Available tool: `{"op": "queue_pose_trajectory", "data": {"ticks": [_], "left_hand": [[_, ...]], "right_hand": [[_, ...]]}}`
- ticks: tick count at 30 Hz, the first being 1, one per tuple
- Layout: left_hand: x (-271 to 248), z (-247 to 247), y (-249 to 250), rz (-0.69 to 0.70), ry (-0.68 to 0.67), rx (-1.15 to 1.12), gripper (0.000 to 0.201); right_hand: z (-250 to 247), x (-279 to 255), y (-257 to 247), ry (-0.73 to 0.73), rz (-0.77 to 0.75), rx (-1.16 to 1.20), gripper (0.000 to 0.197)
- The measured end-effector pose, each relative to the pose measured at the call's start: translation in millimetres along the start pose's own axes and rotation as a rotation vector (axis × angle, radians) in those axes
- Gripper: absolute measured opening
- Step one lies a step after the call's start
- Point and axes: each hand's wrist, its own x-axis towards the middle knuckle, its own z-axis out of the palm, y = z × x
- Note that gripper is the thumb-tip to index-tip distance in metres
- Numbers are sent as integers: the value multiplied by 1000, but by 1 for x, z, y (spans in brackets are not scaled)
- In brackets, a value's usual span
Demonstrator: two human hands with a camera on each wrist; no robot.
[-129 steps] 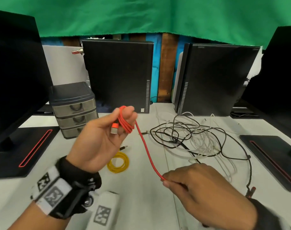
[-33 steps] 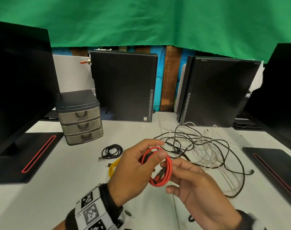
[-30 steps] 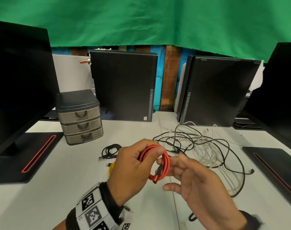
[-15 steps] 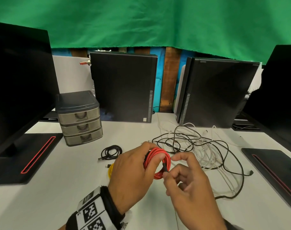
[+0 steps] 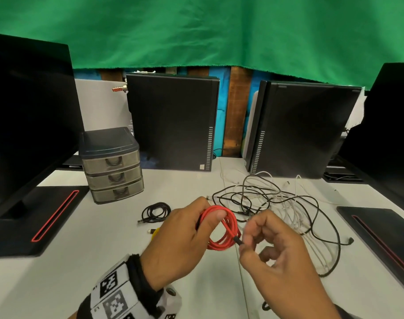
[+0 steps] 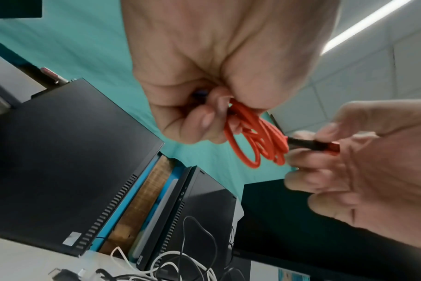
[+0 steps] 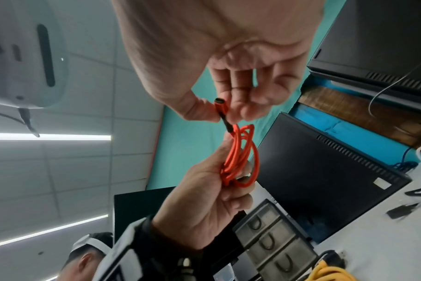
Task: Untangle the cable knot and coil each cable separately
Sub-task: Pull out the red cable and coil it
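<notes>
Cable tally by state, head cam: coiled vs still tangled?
Coiled: 3, namely red coil in the left hand, black coil, yellow coil mostly hidden.
Tangled: 1 black-and-white pile; strand count unclear.
Total: 3 coils plus 1 pile.

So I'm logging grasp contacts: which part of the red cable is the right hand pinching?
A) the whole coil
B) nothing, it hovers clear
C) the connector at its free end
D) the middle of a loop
C: the right hand pinches the connector of the red cable between thumb and fingers, while the left hand holds the coil.
</notes>
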Motion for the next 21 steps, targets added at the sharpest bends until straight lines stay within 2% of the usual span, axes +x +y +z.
{"op": "queue_pose_trajectory", "data": {"ticks": [2,4,7,11,14,17,19,21], "left_hand": [[-4,6,0,25,-47,27,35],[-5,11,0,38,-71,52,32],[-5,13,-1,49,-82,37,32],[-4,11,-1,53,-84,4,28],[0,8,-11,53,-62,47,28],[2,2,-20,77,-109,153,28],[7,-9,-26,61,-130,172,26],[16,-27,-37,7,-59,166,22]], "right_hand": [[1,3,8,-24,65,-52,33],[3,6,15,-26,113,-126,41],[2,8,26,-40,85,-296,50],[0,12,25,-201,58,-139,33],[0,12,24,-216,36,-96,23],[1,14,32,-214,76,-106,20],[0,16,37,-176,133,-93,26],[-4,18,40,-139,173,-72,41]]}}
